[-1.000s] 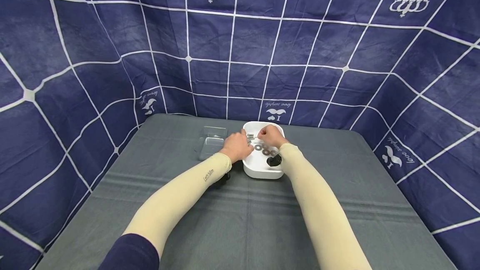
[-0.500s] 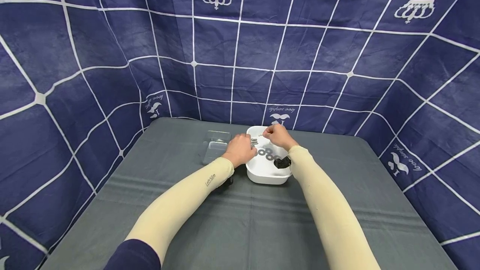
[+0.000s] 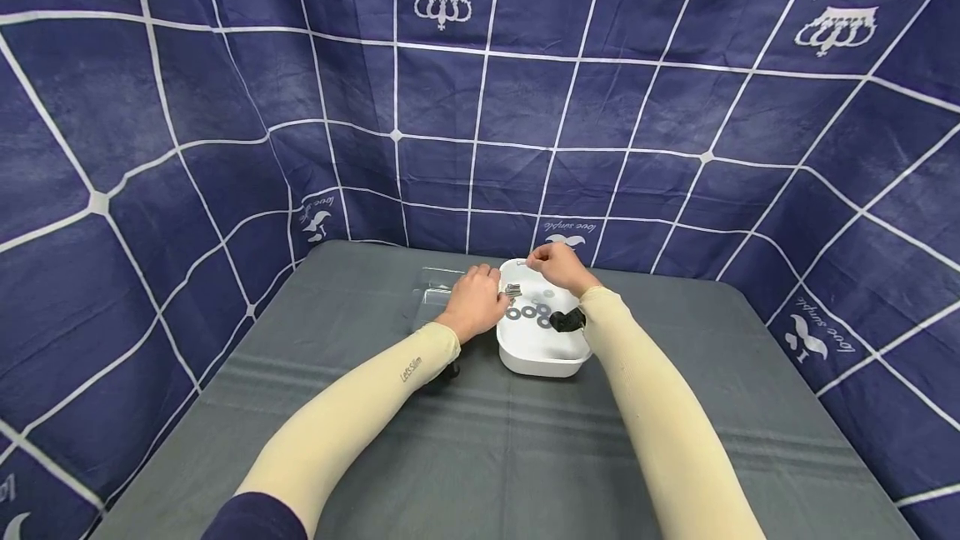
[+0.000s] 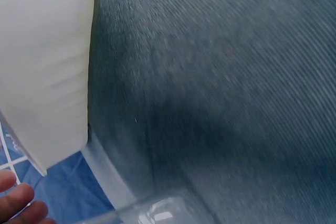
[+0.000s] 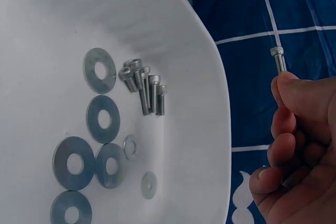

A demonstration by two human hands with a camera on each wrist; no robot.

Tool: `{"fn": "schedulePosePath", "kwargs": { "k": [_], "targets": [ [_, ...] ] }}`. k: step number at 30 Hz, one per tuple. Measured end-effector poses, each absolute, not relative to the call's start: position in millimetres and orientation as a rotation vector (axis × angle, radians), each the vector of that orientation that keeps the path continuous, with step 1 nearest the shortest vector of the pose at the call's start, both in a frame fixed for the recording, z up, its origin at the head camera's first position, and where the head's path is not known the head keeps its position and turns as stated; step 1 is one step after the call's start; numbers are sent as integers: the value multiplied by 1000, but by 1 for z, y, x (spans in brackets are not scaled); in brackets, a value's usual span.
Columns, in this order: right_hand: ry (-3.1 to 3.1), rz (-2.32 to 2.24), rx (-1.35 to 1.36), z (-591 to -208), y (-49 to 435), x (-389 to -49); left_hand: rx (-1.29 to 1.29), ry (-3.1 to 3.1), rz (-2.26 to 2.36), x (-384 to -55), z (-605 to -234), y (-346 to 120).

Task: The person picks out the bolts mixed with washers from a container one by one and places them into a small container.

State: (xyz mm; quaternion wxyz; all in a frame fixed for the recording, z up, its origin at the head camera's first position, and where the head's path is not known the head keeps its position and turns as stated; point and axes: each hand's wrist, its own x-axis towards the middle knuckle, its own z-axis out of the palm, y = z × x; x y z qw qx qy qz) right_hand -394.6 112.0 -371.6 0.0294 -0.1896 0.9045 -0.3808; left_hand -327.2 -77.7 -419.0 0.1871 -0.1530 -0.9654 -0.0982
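My right hand (image 3: 558, 265) pinches a silver socket-head bolt (image 5: 278, 59) between thumb and forefinger, head outward, over the far rim of the white tray (image 3: 543, 367). Several more bolts (image 5: 144, 87) lie bunched in the tray in the right wrist view. Large flat washers (image 5: 103, 119) and smaller ones, such as a small thin washer (image 5: 149, 184), are spread beside them. My left hand (image 3: 476, 302) is at the tray's left rim, fingers relaxed and holding nothing. Its fingers (image 4: 18, 203) show at the lower left of the left wrist view.
A clear plastic box (image 3: 433, 298) stands left of the tray, partly hidden by the left hand. The right wrist's black camera (image 3: 567, 321) hangs over the tray. Grey cloth (image 3: 480, 457) covers the table, with a blue curtain (image 3: 517, 98) behind and at both sides.
My right hand has carried the bolt up from the bunch toward the tray's far rim. My left hand has drawn slightly left, uncovering more of the bolts. The head view has tilted up slightly.
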Motion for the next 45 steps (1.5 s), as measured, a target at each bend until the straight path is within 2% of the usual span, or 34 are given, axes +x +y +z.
{"fn": "schedulePosePath", "kwargs": {
  "k": [26, 45],
  "targets": [
    [2748, -1264, -739, -360, 72, -404, -215, -2802, -141, -324, -412, -155],
    [2766, -1227, -834, -360, 46, -405, -131, -2911, -246, -325, -421, -203]
  ]
}}
